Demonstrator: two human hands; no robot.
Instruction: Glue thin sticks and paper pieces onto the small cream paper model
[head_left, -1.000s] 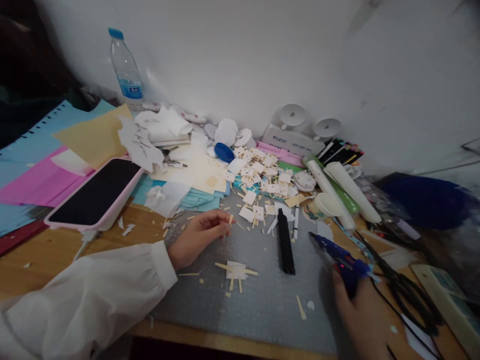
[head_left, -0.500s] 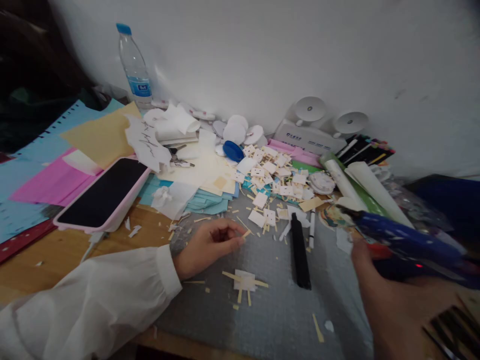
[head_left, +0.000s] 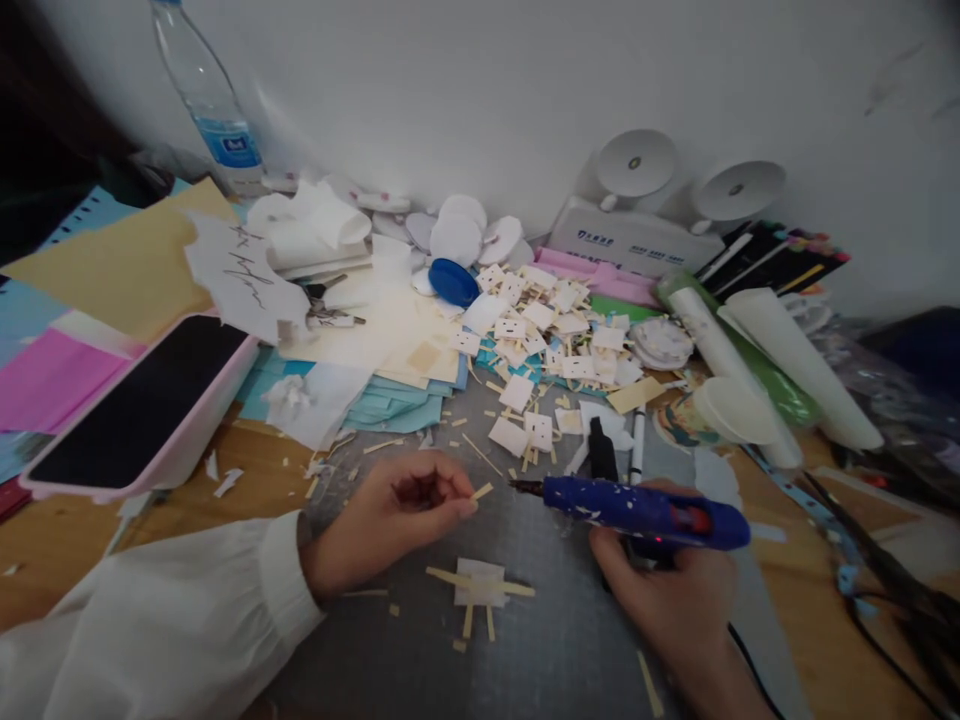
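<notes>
Between thumb and fingertips, my left hand (head_left: pixel 409 515) pinches a short pale-yellow paper strip (head_left: pixel 482 492), held just above the grey mat (head_left: pixel 555 620). My right hand (head_left: pixel 671 590) grips a blue hot glue gun (head_left: pixel 637 510) with a small red light on its side. Its nozzle points left, a short gap from the strip. Below my left hand lies a white paper square (head_left: pixel 480 583) with yellow strips across it and two more sticking out toward me. Partly behind the glue gun lies a black marker-like stick (head_left: pixel 601 450).
A pile of small paper figures (head_left: pixel 547 330) lies at the mat's far side. A phone (head_left: pixel 142 400) and coloured paper (head_left: pixel 112 250) are at left, a water bottle (head_left: pixel 214 110) behind. A paper cup (head_left: pixel 697 415), rolled paper (head_left: pixel 799 370) and a dark cable (head_left: pixel 870 590) are at right.
My right hand has brought the glue gun in from the right edge, its nozzle now close to the strip. My left hand keeps its pinch on the strip. The view has shifted slightly.
</notes>
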